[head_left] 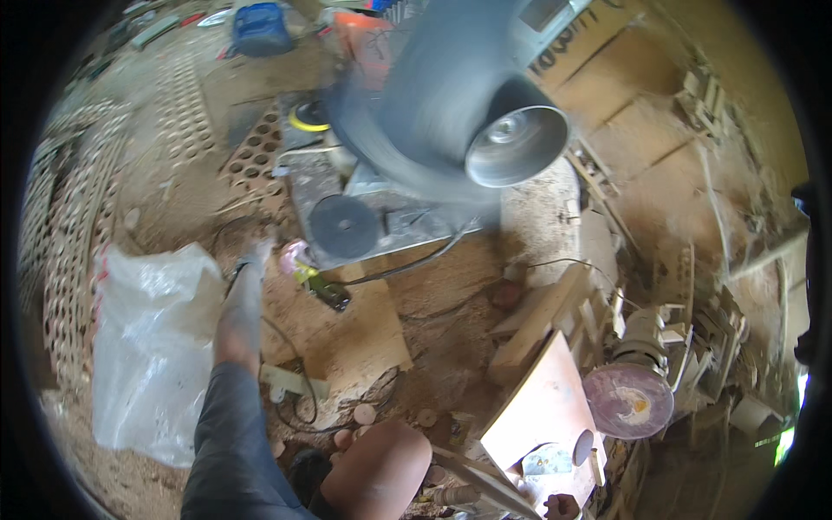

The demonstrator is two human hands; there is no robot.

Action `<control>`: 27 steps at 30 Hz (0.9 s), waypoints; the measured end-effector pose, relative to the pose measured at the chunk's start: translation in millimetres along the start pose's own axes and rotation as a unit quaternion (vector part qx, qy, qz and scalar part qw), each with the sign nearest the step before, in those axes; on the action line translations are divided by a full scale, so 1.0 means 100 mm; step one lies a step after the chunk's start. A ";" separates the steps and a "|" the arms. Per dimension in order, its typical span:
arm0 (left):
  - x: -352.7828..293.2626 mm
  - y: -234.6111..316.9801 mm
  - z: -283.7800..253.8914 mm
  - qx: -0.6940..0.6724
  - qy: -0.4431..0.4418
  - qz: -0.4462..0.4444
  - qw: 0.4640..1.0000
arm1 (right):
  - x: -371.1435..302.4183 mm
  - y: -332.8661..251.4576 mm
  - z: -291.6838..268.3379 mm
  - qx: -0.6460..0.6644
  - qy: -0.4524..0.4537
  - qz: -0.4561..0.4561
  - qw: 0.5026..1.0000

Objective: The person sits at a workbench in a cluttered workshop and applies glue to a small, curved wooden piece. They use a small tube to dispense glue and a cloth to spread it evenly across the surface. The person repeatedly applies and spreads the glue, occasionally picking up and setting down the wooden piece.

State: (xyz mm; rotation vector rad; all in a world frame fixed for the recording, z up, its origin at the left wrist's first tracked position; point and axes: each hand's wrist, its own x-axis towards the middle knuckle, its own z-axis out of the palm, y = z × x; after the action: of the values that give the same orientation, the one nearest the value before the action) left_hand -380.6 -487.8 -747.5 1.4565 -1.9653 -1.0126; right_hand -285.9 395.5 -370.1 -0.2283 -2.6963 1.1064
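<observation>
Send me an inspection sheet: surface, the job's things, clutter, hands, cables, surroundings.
Surface: slanted board, brightly lit.
Job's things: round purple disc beside the board; small round piece near its lower part.
Clutter: translucent plastic sheet at left; green bottle-like item.
Hands: right hand at the lower edge, fingers curled, grip unclear; left not in view.
Cables: dark cable near the grey platform.
Surroundings: perforated panels; blue container.

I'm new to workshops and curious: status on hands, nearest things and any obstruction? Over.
Left hand not in view. Right hand at lower edge, grip unclear, by pale panel. Purple disc beside panel. Blurred grey object blocks background.
</observation>
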 end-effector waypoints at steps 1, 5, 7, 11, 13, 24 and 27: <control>0.10 0.02 0.04 0.067 -0.025 0.001 0.997 | -0.03 0.03 -0.07 -0.005 0.010 -0.013 1.000; 0.49 -0.01 0.16 0.076 -0.182 -0.091 0.976 | -0.24 0.01 -0.28 0.013 0.061 0.003 0.998; 0.57 -0.02 0.15 0.038 -0.173 -0.103 0.979 | -0.36 -0.14 -0.23 0.001 0.060 -0.012 0.998; 0.33 0.20 -0.10 -0.042 -0.083 -0.042 0.995 | -0.59 -0.82 -0.07 -0.228 0.107 -0.069 0.965; 0.02 0.38 -0.29 -0.129 -0.030 -0.025 0.991 | -0.61 -1.21 -0.06 -0.208 0.099 -0.025 0.973; -1.67 0.19 -1.26 -0.108 -0.303 0.165 0.932 | -1.09 -1.12 0.44 -0.002 -0.398 0.046 0.916; -2.70 0.75 -1.23 -0.042 -0.346 0.023 0.937 | -1.21 -0.53 0.81 -0.148 -0.440 0.136 0.875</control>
State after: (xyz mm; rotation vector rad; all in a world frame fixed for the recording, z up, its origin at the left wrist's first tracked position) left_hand -248.3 -253.3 -601.3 1.0752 -2.3590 -1.7364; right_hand -193.4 276.8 -405.8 -0.1834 -3.7603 1.0202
